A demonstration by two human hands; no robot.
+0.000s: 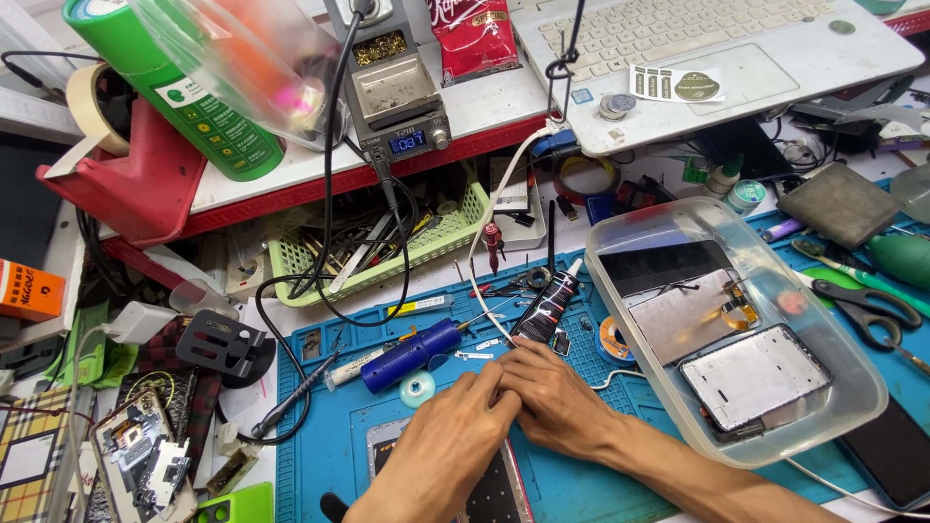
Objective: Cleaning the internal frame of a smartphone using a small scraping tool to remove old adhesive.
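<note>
1. left hand [455, 431]: enters from the bottom edge, fingers [496, 380] drawn narrow and bunched, tips meeting those of the other hand; whether they pinch anything cannot be told.
2. right hand [552, 397]: comes in from the lower right, fingers curled narrow, tips against the left hand's tips at the centre of the mat; any small part between them is hidden.
3. blue work mat [581, 484]: lies on the counter under both hands.
4. dark phone panel [499, 494]: flat on the mat, just under the left wrist, partly covered.
5. black glue tube [545, 308]: lies tilted on the mat just beyond the fingertips, nozzle pointing away.
6. blue electric screwdriver [412, 354]: lies on the mat left of the tube, near the left hand, bit toward the tube.
7. small pale-green tape roll [418, 389]: on the mat, just left of the left hand.
8. clear plastic tub [852, 412]: right of the hands, holding phone screens and frames.
9. scissors [867, 308]: right of the tub, dark handles.
10. green basket [426, 254]: beyond the mat, full of tools.
11. soldering station [399, 102]: on the raised shelf, display lit.
12. white laptop [736, 68]: top right, open.
13. green spray can [184, 92]: top left, leaning.
</note>
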